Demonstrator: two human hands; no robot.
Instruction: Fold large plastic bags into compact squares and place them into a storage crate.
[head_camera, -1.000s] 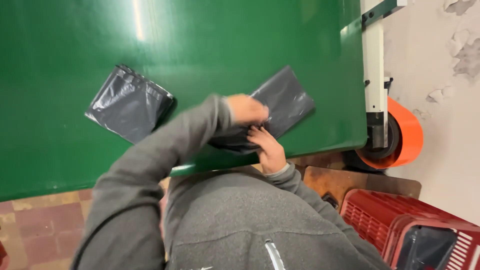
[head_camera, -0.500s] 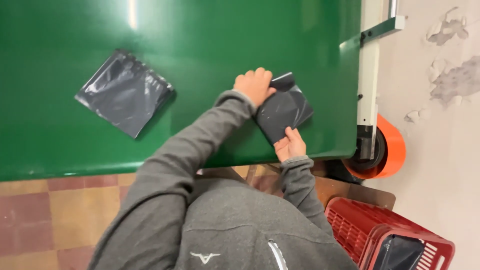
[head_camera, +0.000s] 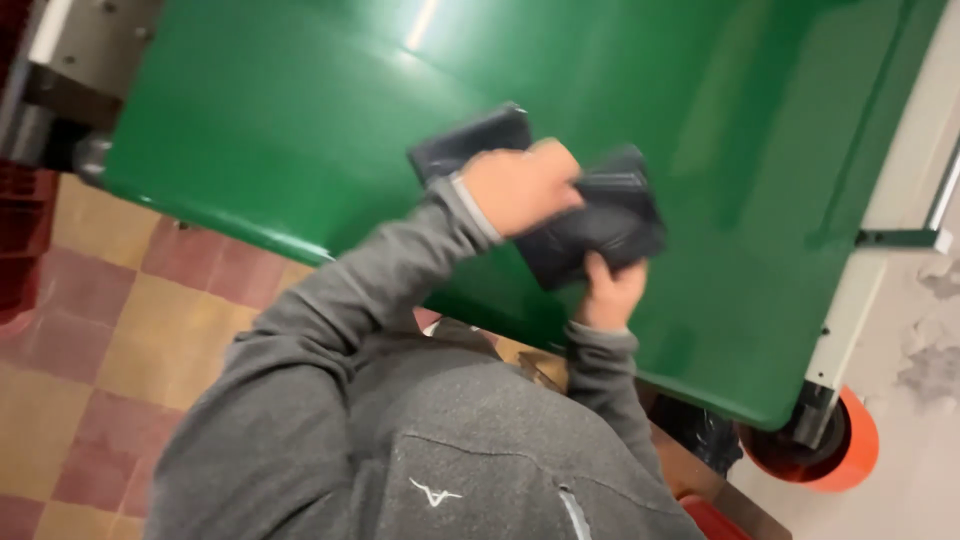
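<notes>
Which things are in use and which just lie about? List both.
In use: left hand, right hand, dark plastic bag held by both, green table under it.
Lying about: other dark piece by the left wrist, orange wheel, checkered floor.
</notes>
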